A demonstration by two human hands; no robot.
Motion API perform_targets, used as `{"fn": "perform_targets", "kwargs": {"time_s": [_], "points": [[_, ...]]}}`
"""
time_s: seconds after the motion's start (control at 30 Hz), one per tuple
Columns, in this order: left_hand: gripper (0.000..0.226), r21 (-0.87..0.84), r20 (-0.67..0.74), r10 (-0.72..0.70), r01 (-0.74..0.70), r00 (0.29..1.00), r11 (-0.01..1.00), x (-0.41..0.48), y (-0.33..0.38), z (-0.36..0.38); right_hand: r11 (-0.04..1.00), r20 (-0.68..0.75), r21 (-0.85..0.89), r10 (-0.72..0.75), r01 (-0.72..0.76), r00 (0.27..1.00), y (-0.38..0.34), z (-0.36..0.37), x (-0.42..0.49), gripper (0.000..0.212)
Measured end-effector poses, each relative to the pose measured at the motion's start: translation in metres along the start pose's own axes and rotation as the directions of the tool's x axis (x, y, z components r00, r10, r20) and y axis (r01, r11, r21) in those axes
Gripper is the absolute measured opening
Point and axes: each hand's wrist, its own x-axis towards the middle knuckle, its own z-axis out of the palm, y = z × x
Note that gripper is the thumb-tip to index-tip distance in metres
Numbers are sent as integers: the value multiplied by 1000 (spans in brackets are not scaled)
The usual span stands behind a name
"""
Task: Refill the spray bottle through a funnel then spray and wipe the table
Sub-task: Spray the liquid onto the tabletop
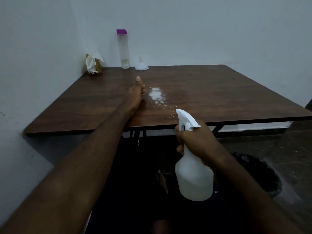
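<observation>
My right hand (194, 142) grips the neck of a white spray bottle (194, 176), with a finger on the trigger, held in front of the table's near edge with the nozzle pointing at the tabletop. A white patch of sprayed droplets (157, 97) lies on the brown wooden table (219, 92). My left hand (135, 95) rests on its edge on the table just left of the droplets, thumb up and fingers curled, holding nothing. A white funnel (141, 65) sits upside down near the back edge, beside a clear bottle with a purple cap (124, 49).
A crumpled white tissue in a brownish holder (92, 65) stands in the back left corner against the wall. A dark bin with a black bag (258, 173) sits on the floor at the right. Walls close off the table's left and back.
</observation>
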Motion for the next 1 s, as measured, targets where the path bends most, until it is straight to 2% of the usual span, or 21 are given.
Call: {"fn": "perform_targets", "kwargs": {"time_s": [0.17,0.3,0.37,0.47,0.6,0.73,0.83,1.0], "points": [[61,-9,-13,6,-6,1000,1000,0,-1,0,999,-58,-30,18,-19,998,5,1,-2,5],[64,2,-5,-4,4,1000,1000,-2,1,-1,1000,-10,-16,27,-27,1000,3,0,-3,11],[69,12,12,-17,16,1000,1000,-3,2,-2,999,-21,-42,21,-22,1000,3,1,-4,7],[64,22,13,-3,3,1000,1000,-3,2,-2,999,-66,-48,13,-16,998,4,2,-5,3],[61,14,8,5,-5,1000,1000,-5,3,-2,1000,-10,-22,17,-17,1000,4,3,-3,9],[64,20,8,-13,13,1000,1000,-9,7,-2,999,-49,-32,36,-38,998,4,2,-4,6],[67,27,7,-29,28,1000,999,-11,9,-2,998,-17,30,60,-60,998,-1,0,-2,9],[68,50,0,-32,32,999,998,-11,11,-2,999,13,36,33,-34,999,-17,-2,1,12]]}}
